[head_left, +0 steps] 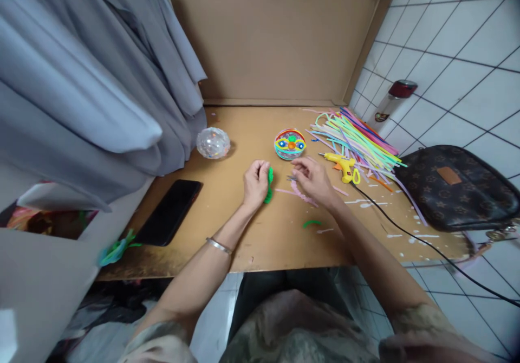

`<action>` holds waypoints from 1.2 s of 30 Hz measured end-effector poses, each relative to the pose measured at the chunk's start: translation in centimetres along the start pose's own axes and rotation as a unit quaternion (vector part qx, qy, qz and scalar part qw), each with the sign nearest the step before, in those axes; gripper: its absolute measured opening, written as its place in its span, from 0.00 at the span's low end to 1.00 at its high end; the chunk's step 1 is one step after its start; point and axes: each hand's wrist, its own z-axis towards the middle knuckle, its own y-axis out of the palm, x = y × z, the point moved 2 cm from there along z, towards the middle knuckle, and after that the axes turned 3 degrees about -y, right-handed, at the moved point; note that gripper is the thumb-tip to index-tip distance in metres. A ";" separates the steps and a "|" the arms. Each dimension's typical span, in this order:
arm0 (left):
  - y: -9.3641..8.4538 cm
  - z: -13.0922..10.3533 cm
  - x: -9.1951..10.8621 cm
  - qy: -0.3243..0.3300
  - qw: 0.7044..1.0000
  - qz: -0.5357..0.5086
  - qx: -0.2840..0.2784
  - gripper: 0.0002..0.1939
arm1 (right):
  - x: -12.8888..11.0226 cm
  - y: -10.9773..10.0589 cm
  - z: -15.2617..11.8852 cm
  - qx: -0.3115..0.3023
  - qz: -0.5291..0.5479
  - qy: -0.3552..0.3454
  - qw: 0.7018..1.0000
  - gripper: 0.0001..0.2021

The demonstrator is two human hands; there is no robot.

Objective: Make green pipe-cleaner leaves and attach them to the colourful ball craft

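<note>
My left hand (256, 183) is closed on a green fuzzy piece (268, 186) over the middle of the wooden table (252, 244). To its right, my right hand (311, 179) has its fingers curled near a small metal tip, and I cannot make out what it holds. A pink wavy strip (298, 192) shows beside and below the right fingers. Just beyond the hands sits a round ornament (290, 144) with coloured bands and two blue eye shapes. A clear ball (213, 143) with coloured specks stands farther left.
A yellow glue gun (343, 167) with a black cord lies right of my hands, before a pile of pipe cleaners (361, 135). A brown bag (459, 189) and a bottle (390, 105) are at the right. A black phone (169, 212) lies left, near a grey curtain (101, 70).
</note>
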 end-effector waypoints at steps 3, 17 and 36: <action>0.1 0.0 0.2 0.024 1.000 0.003 -0.001 0.16 | -0.2 2.9 1.4 -0.137 0.127 0.045 0.981 0.13; 0.0 -0.1 -0.3 0.021 1.000 0.017 -0.017 0.14 | 1.7 6.1 2.1 -0.130 0.208 0.120 0.962 0.10; 2.2 1.5 1.3 0.034 0.997 -0.015 -0.061 0.14 | 1.7 3.2 2.6 -0.016 0.195 0.047 0.980 0.14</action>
